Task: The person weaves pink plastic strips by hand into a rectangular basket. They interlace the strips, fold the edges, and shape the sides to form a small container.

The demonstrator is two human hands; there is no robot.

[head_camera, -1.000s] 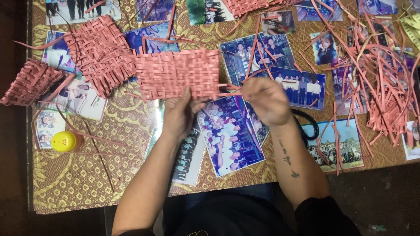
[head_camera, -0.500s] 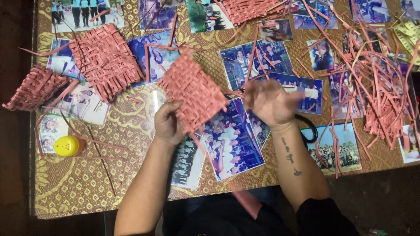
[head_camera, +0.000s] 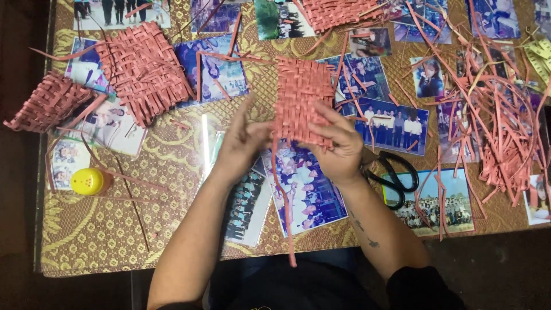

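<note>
No packages, labels, signs or screens show here; the nearest thing to one is a small round yellow container point(head_camera: 87, 181) left of the black scissors point(head_camera: 396, 175).

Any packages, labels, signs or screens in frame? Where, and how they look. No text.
No packages, signs or screens.
Yellow measuring tape: table's far right edge, folded, with printed marks.
Photo prints: scattered over the table, glossy rectangles of people in groups.
Yellow round container: left side, small, no label visible.
</note>
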